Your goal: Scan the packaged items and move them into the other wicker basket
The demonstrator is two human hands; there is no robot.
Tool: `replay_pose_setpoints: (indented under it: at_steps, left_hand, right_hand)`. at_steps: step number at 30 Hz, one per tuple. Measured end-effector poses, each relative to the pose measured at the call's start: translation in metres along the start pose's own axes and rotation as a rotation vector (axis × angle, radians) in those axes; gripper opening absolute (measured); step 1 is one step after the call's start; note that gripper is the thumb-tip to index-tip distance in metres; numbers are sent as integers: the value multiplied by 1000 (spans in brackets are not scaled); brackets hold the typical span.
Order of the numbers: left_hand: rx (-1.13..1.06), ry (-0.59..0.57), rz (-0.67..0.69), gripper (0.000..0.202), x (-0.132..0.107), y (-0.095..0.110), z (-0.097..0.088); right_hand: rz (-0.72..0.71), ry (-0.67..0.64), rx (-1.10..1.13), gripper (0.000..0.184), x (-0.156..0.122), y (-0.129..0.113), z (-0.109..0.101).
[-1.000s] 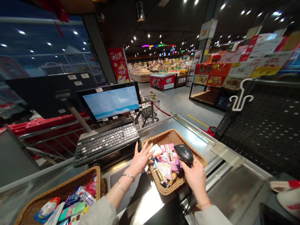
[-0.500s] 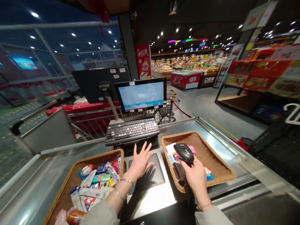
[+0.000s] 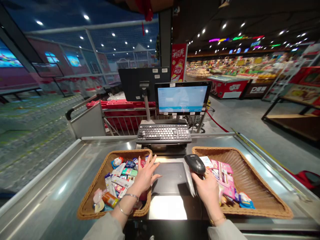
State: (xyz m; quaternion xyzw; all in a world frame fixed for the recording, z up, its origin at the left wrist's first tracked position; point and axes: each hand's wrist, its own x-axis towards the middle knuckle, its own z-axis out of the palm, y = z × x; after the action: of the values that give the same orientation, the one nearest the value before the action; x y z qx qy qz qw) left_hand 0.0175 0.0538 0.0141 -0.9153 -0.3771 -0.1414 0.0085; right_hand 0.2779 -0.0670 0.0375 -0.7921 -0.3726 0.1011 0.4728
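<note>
Left hand (image 3: 144,173) has moved across from over the right wicker basket (image 3: 260,190) to the right rim of the left wicker basket (image 3: 94,181); its grip is released, fingers spread, and whether it touches the rim I cannot tell. Right hand (image 3: 208,190) has its grip wrapped round a barcode scanner (image 3: 195,163), black and glossy with a rounded, mouse-like head, held at the right basket's left edge. Pink packets (image 3: 226,181) lie in that basket. Both baskets stand on the metal bench (image 3: 65,186). Beyond sit a black keyboard (image 3: 163,133) and a lit monitor (image 3: 183,98).
</note>
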Motion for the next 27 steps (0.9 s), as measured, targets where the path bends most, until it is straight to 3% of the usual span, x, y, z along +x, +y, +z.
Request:
replay_pose_setpoints:
  at_steps: [5, 17, 27]
  left_hand:
    - [27, -7, -107, 48, -30, -23, -7]
    - [88, -34, -292, 45, -90, -63, -13]
    - [110, -113, -393, 48, -118, -80, -19]
  right_hand:
    - [29, -119, 33, 46, -8, -11, 11]
    - [-43, -168, -11, 44, -28, -25, 30]
    - [-37, -223, -15, 51, -38, -30, 38]
